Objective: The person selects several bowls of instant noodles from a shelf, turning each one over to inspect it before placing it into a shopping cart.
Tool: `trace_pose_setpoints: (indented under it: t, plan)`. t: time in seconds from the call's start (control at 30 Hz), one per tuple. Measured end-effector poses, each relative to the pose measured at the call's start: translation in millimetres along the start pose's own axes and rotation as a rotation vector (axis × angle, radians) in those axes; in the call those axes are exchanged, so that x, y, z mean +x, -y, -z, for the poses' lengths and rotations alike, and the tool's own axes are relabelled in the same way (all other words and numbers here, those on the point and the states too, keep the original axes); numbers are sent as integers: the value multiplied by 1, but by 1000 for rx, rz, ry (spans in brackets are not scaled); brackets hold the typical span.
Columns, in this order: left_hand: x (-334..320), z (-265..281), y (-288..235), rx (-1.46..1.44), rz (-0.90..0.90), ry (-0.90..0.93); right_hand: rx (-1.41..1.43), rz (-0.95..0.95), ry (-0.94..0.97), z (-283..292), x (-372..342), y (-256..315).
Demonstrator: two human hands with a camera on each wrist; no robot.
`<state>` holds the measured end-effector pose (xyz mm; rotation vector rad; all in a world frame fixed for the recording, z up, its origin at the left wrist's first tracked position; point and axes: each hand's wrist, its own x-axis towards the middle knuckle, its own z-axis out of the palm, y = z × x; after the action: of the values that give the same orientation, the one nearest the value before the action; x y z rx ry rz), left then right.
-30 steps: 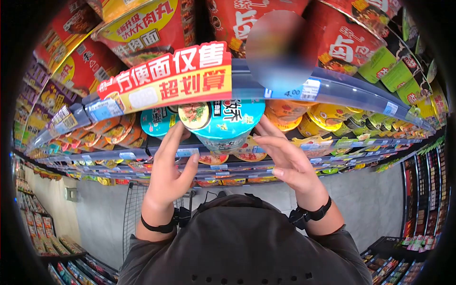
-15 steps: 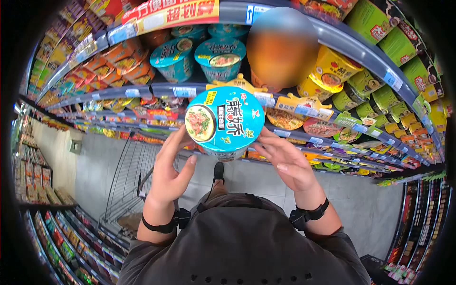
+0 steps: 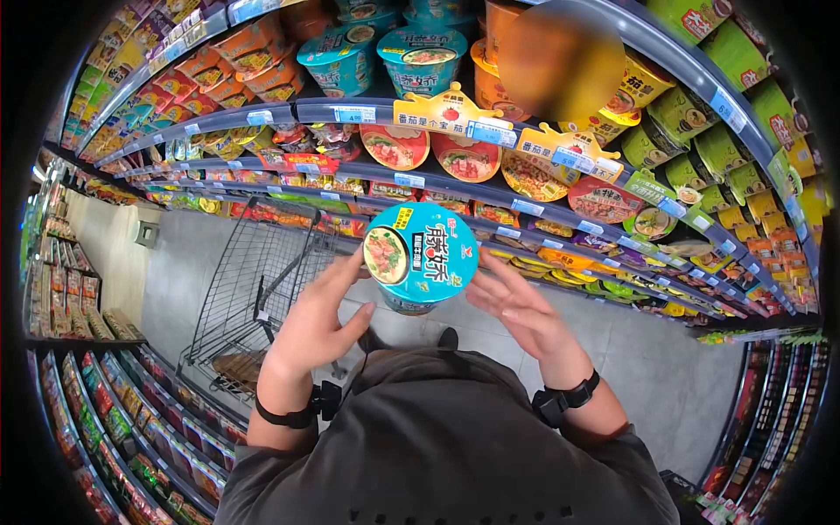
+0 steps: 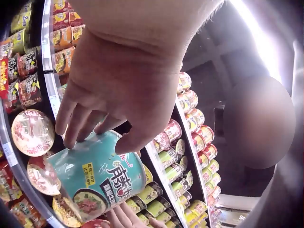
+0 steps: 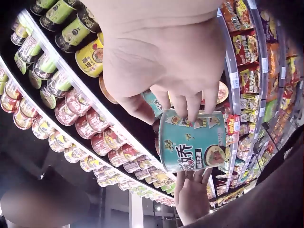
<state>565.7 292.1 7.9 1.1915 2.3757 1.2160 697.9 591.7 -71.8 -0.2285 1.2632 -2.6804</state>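
A turquoise noodle tub (image 3: 422, 255) is held up between both hands, its printed lid facing the head camera. My left hand (image 3: 313, 322) supports one side with extended fingers, the thumb standing apart from the wall. On the opposite side the fingers of my right hand (image 3: 532, 317) touch the tub, loosely extended. The left wrist view shows the tub (image 4: 102, 175) below the left hand (image 4: 123, 80), with part of the right hand (image 4: 129, 216) beyond. In the right wrist view, the tub (image 5: 192, 142) lies under the fingers of the right hand (image 5: 166, 61).
Curved shelves (image 3: 337, 111) of noodle tubs and packets stand ahead, with matching turquoise tubs (image 3: 422, 59) on an upper level. A wire cart (image 3: 241, 271) is on the floor at left. More shelving (image 3: 140, 420) stands at lower left, and dark racks at far right.
Both hands have brought the tub away from the shelf and toward the body. The head view has shifted downward, showing more floor and more of the cart.
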Motion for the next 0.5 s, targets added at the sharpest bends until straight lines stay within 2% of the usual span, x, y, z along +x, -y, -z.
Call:
trace_pose_setpoints:
  t: [0.07,0.17,0.4,0.47,0.5]
  plan:
    - [-9,4,1,57,-6,-6,-18,-55,-53,-8,2,-7]
    - [-29,16,9,55,22,-7,-43,-108,-24,-20,14,-19]
    - [-128,75,42,73,175,-118,-69,-267,130,-82,79,-79]
    - [-159,92,49,65,303,-137,-94,-329,188,-106,99,-94]
    - [-176,97,58,47,297,-180,-99,-351,205,-119,108,-102]
